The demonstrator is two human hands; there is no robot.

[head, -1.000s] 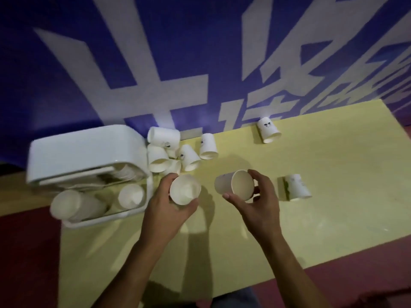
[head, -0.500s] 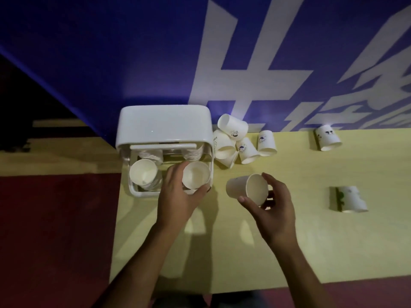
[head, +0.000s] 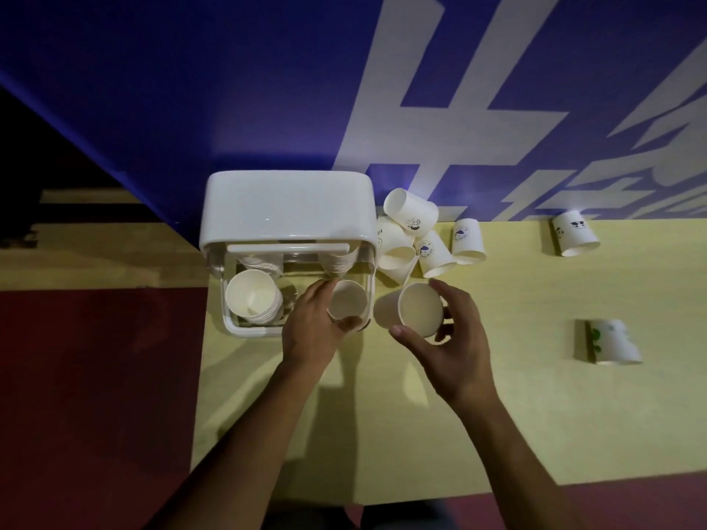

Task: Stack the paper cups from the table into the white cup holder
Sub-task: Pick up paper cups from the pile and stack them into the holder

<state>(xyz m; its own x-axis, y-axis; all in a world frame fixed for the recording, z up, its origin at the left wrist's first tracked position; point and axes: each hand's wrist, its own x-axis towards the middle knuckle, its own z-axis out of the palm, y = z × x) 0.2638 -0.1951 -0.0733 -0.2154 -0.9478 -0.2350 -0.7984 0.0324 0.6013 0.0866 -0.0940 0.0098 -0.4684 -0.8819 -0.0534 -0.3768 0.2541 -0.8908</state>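
Left hand (head: 310,327) curled around a paper cup (head: 346,306), mouth up, at the right front corner of the white cup holder (head: 287,208). Right hand (head: 445,340) gripping a second cup (head: 415,308), tilted mouth toward the camera, just right of the holder above the yellow table (head: 497,415). Stack of cups (head: 252,296) inside on the left; loose cups (head: 424,235) piled beside the holder.
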